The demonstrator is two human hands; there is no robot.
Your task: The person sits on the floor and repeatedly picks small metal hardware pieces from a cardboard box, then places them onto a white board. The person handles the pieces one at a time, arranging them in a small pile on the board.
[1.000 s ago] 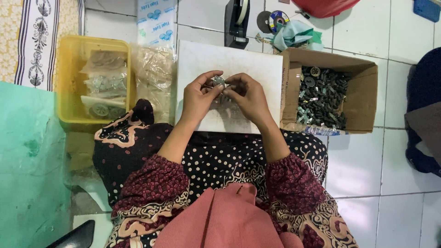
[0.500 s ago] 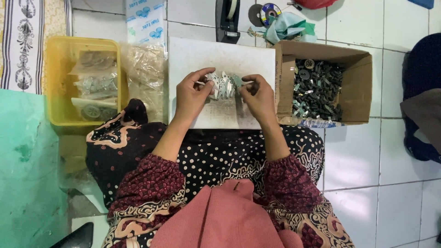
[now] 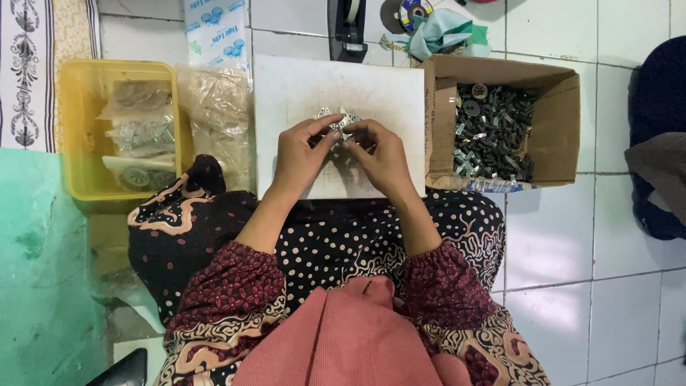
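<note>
Both hands have drawn closer; left hand [image 3: 300, 154] and right hand [image 3: 382, 157] fingers pinch crinkly silvery packet [image 3: 336, 121].

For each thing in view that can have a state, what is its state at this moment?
left hand: shut on small clear packet, over the board
right hand: shut on small clear packet
small clear packet: held between both hands
white board: flat, on the lap
cardboard box: open, holds dark small parts
yellow tub: open, holds filled clear bags
tape dispenser: upright on the floor
</note>
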